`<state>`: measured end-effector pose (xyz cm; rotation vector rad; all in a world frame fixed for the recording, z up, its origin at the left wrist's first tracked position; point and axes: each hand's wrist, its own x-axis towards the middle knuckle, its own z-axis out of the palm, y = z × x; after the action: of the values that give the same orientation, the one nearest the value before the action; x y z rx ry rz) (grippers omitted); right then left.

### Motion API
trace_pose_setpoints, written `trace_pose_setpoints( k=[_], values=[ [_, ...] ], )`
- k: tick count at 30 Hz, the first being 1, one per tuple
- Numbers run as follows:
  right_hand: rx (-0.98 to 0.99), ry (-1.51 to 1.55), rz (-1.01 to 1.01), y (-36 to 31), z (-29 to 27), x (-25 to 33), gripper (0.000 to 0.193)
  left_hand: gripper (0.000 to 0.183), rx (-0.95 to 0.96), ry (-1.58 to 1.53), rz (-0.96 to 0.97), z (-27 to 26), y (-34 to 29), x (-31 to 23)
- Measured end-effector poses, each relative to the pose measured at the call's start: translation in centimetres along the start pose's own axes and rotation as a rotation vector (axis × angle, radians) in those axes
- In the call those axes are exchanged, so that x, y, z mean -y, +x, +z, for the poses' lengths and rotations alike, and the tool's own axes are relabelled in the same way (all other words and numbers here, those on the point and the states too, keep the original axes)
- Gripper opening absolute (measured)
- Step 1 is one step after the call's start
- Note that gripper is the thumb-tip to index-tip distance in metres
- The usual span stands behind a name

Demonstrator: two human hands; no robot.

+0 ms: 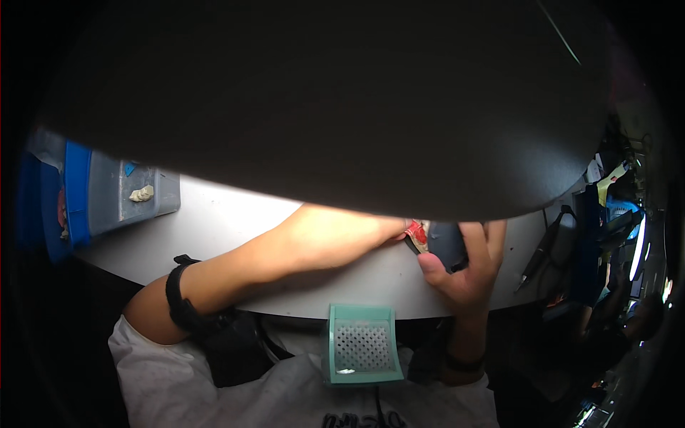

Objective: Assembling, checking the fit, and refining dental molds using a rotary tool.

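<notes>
My left forearm reaches across the white table from the left. My left hand (401,230) is mostly hidden under a large dark hood (342,114), so its fingers barely show. It meets a small red and cream piece (417,234) with a dark edge beneath. My right hand (472,272) curls round a smooth dark blue-grey object (447,247), thumb on the near side and fingers on the right. The red and cream piece sits directly left of that object; whether they are joined I cannot tell.
At the left stand a blue bin (77,189) and a grey tray (168,194) holding a cream lump (142,194). A teal-framed box with a perforated grid (362,346) is at the table's near edge. A dark pen-shaped tool (544,251) lies at right. The hood covers the far side.
</notes>
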<state>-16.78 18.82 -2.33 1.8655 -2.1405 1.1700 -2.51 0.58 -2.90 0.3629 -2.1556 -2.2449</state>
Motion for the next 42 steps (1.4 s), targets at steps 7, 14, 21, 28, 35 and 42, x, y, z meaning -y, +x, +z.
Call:
trace_pose_setpoints(
  k=[7,14,21,28,35,42],
  values=[
    [0.023,-0.018,0.065,0.1,0.5,-0.2,0.07,0.014,-0.049,-0.25,-0.196,0.4,0.0,-0.9],
    [0.004,-0.039,0.06,0.1,0.6,-0.1,0.069,0.013,-0.016,-0.245,-0.093,0.5,0.1,0.1],
    [-0.046,-0.015,0.097,-0.3,0.4,-0.1,0.07,0.009,-0.039,-0.244,-0.162,0.3,-0.1,-0.3],
    [-0.077,0.053,0.135,-0.4,0.6,-0.5,0.074,0.01,-0.042,-0.319,-0.213,-0.2,0.0,-0.9],
    [0.017,-0.074,0.124,-0.1,0.7,0.0,0.07,0.008,-0.022,-0.253,-0.134,0.1,0.1,-0.1],
    [-0.02,-0.052,0.105,-0.2,0.7,-0.2,0.069,0.008,-0.048,-0.234,-0.143,0.1,0.1,-0.5]
  ],
)
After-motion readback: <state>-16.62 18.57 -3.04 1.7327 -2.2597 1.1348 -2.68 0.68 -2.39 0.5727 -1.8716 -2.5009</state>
